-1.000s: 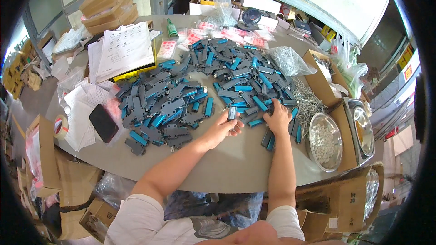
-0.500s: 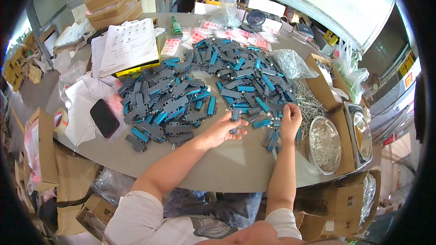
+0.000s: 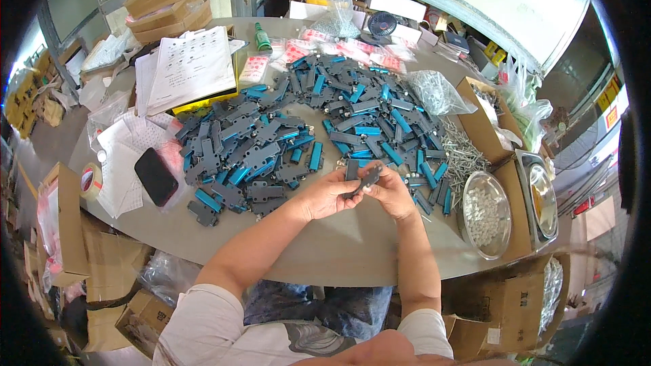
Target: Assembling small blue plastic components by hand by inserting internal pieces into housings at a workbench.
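In front of the pile my two hands meet over the table. My left hand (image 3: 327, 194) is closed around a small dark grey plastic part (image 3: 352, 169) that stands up between its fingers. My right hand (image 3: 393, 194) pinches another dark grey plastic part (image 3: 370, 177), tilted and close against the first. Whether the two parts are joined I cannot tell. Just beyond lies a heap of grey-and-blue plastic parts (image 3: 254, 156), spreading left and right of the hands. Fingers hide the lower ends of both held parts.
Right of the heap are loose metal screws (image 3: 462, 152) and a clear bowl of small white pieces (image 3: 484, 220), beside an open cardboard box (image 3: 512, 196). A black phone (image 3: 156, 177), papers (image 3: 190, 71) and a tape roll (image 3: 91, 181) lie left. Behind sits a small fan (image 3: 382, 24).
My right hand has come left from the parts near the screws to my left hand, and a dark grey part now shows in it. My left hand has closed more around its part.
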Demonstrator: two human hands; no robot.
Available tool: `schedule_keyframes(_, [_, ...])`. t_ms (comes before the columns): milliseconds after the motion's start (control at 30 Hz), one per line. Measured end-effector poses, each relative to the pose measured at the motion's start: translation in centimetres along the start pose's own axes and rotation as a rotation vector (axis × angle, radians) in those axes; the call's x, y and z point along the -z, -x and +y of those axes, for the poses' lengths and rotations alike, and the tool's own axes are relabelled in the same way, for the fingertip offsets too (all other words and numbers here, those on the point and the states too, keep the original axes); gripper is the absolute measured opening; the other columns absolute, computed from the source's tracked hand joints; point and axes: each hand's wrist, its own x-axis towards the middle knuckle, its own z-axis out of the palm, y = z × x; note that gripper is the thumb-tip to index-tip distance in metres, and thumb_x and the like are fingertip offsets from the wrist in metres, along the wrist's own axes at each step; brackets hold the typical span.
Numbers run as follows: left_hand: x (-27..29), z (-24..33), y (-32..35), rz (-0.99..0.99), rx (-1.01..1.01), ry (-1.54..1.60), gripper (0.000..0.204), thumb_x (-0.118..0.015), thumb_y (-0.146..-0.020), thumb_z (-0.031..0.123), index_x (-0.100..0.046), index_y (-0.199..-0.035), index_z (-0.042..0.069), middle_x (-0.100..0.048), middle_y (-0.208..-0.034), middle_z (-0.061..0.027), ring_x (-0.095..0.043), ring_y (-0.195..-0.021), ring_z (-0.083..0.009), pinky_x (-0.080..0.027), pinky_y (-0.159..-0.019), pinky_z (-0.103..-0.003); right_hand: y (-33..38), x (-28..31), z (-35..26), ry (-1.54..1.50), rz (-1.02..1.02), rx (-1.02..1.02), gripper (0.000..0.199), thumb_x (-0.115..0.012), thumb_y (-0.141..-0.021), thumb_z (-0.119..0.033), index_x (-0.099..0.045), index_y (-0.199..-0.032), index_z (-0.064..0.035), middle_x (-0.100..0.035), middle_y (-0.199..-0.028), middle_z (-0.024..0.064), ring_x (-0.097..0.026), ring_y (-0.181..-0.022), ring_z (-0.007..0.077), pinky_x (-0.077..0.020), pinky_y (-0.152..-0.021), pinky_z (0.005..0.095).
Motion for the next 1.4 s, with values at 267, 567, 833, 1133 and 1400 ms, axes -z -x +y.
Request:
schedule_keyframes(267, [1.6, 0.6, -0.1, 0.231, 0.037, 0.023, 0.03, -0.045, -0.096, 0.029, -0.053, -0.113, 0.006, -0.059, -0.106, -0.0069, -0.061, -0.092, -0.0225, -0.05, -0.076, -0.031, 1.0, -0.6, -2.9, -0.038, 0.266, -0.047, 0.012, -0.052, -0.092, -0.014, -0.054, -0.099, -0.0047, -0.055, -0.083, -0.0006, -0.051, -0.076, 0.0082, -0.0426, -0.067, 0.0221])
schedule_keyframes(567, [0.5, 0.6, 0.2, 0.165, 0.142, -0.212, 0.036, -0.04, -0.096, 0.017, -0.045, -0.127, -0.001, -0.057, -0.114, -0.0131, -0.061, -0.1, -0.028, -0.051, -0.085, -0.034, 0.7, -0.1, -2.3, 0.474, 0.035, -0.156, 0.013, -0.067, -0.079, -0.008, -0.062, -0.087, 0.0012, -0.058, -0.07, 0.0007, -0.05, -0.063, 0.0063, -0.0388, -0.055, 0.0234])
schedule_keyframes(833, [0.5, 0.4, 0.0, 0.106, 0.077, -0.163, 0.037, -0.047, -0.093, 0.013, -0.045, -0.127, -0.003, -0.055, -0.119, -0.0126, -0.06, -0.104, -0.0238, -0.048, -0.09, -0.032, 0.5, 0.5, -2.0, 0.704, 0.205, -0.149, 0.023, -0.072, -0.072, -0.014, -0.06, -0.086, 0.0004, -0.059, -0.065, 0.0057, -0.053, -0.061, 0.0111, -0.0417, -0.055, 0.0273])
schedule_keyframes(1133, [0.3, -0.3, -0.1, 0.145, -0.103, -0.276, 0.034, -0.048, -0.093, 0.008, -0.047, -0.125, -0.005, -0.056, -0.117, -0.0095, -0.056, -0.106, -0.0166, -0.048, -0.092, -0.032, 0.5, -0.4, -2.8, 0.869, 0.428, -0.06, 0.03, -0.074, -0.072, -0.017, -0.055, -0.089, -0.0006, -0.056, -0.061, 0.0068, -0.051, -0.055, 0.013, -0.04, -0.051, 0.028])
schedule_keyframes(1400, [0.7, -0.4, -0.5, 0.229, -0.147, -0.31, 0.033, -0.049, -0.094, 0.012, -0.049, -0.122, -0.005, -0.057, -0.114, -0.0124, -0.059, -0.103, -0.0192, -0.051, -0.089, -0.033, 0.5, 0.4, -2.6, 0.734, 0.407, -0.012, 0.02, -0.068, -0.079, -0.013, -0.055, -0.09, -0.0012, -0.054, -0.058, 0.0043, -0.048, -0.052, 0.0092, -0.0367, -0.048, 0.0258])
